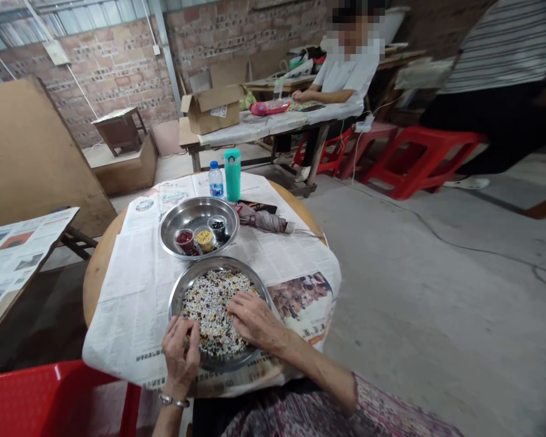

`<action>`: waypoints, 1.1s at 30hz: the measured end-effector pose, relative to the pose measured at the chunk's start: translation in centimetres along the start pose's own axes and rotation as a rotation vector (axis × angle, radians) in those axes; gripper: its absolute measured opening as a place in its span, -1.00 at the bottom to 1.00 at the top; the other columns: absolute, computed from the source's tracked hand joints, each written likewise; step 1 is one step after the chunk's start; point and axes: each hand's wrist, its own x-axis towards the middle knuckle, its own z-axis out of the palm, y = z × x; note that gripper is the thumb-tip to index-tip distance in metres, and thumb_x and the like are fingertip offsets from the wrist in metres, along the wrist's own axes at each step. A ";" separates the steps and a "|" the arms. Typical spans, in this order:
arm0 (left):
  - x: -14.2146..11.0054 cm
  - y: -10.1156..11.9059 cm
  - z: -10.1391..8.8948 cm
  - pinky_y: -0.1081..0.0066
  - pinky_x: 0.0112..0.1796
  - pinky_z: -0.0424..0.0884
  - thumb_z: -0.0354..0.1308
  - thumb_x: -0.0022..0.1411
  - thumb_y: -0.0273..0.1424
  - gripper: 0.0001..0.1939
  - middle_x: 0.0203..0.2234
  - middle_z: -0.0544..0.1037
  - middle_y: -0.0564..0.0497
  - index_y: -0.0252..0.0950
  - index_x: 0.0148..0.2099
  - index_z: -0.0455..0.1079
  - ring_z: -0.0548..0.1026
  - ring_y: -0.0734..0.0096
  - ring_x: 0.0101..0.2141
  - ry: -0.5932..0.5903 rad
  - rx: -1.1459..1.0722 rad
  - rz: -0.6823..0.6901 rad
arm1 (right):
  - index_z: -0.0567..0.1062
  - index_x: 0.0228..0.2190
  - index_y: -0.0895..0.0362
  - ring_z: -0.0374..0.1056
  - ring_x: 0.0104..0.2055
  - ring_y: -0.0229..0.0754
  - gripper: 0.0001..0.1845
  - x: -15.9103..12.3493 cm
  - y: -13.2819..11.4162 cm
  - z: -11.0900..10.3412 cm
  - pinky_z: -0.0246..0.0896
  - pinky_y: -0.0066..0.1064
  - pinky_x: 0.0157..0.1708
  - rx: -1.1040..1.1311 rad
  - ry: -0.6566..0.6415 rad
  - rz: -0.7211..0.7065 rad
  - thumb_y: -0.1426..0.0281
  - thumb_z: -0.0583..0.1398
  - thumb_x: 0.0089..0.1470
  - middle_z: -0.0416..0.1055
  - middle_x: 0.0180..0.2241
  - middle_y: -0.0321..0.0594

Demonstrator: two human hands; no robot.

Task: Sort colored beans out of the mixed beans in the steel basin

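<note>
A wide steel bowl [195, 265] holds a mix of white, dark red and black grains [212, 312]. My right hand [253, 320] lies flat on the mix, holding nothing visible. My left hand [181, 355] is curled at the bowl's near left rim, its fingers closed together; whatever they hold is hidden. Beyond stands a smaller steel bowl [182, 213] with a cup of red beans [185, 240], a cup of yellow grains [204, 240] and a cup of black beans [217, 228]. Both bowls sit on newspaper [136, 303] spread over a round wooden table [101, 273].
A water bottle [215, 180], a teal flask [232, 175] and a folded umbrella [259, 218] stand at the table's far side. A red plastic stool [40, 400] is at near left. A seated co-worker [346, 79] works at a farther table; another person [500, 54] stands at right.
</note>
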 end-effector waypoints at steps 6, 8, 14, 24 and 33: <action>0.6 0.5 -0.2 0.39 -0.30 0.31 0.06 0.32 -0.53 -0.80 -0.56 0.38 0.12 -0.25 -0.39 0.29 0.36 0.45 -0.49 0.003 -0.023 -0.011 | 0.43 -0.33 0.13 0.26 -0.14 -0.11 -0.79 -0.1 -0.2 -0.1 0.13 -0.28 -0.08 -0.010 -0.002 0.025 0.62 0.13 0.00 0.42 -0.26 -0.19; 0.6 0.4 -0.1 0.40 -0.31 0.30 0.07 0.32 -0.52 -0.81 -0.56 0.38 0.12 -0.25 -0.39 0.30 0.36 0.45 -0.48 -0.001 -0.029 -0.015 | 0.43 -0.33 0.12 0.26 -0.15 -0.12 -0.81 -0.1 -0.2 0.1 0.13 -0.28 -0.09 -0.005 -0.001 0.022 0.61 0.12 0.02 0.42 -0.27 -0.20; 0.3 0.2 0.0 0.39 -0.31 0.30 0.08 0.31 -0.52 -0.83 -0.55 0.40 0.11 -0.26 -0.38 0.30 0.36 0.44 -0.47 -0.003 -0.030 -0.020 | 0.45 -0.31 0.13 0.28 -0.17 -0.13 -0.81 -0.1 -0.2 0.4 0.13 -0.28 -0.07 -0.001 0.022 0.009 0.60 0.12 0.05 0.43 -0.29 -0.19; 0.3 0.2 0.0 0.38 -0.29 0.31 0.08 0.31 -0.51 -0.82 -0.55 0.40 0.10 -0.26 -0.39 0.30 0.34 0.43 -0.46 -0.013 0.003 -0.035 | 0.45 -0.33 0.12 0.34 -0.20 -0.15 -0.83 -0.3 -0.3 0.0 0.19 -0.36 -0.14 0.089 0.039 0.009 0.60 0.12 0.11 0.46 -0.32 -0.20; 0.4 0.3 -0.1 0.38 -0.30 0.33 0.08 0.31 -0.50 -0.83 -0.54 0.41 0.09 -0.25 -0.38 0.30 0.35 0.43 -0.47 -0.020 0.006 -0.040 | 0.49 -0.30 0.08 0.42 -0.38 -0.24 -0.78 -0.3 -0.1 -0.7 0.21 -0.46 -0.31 0.422 0.135 0.151 0.30 0.08 0.29 0.51 -0.41 -0.28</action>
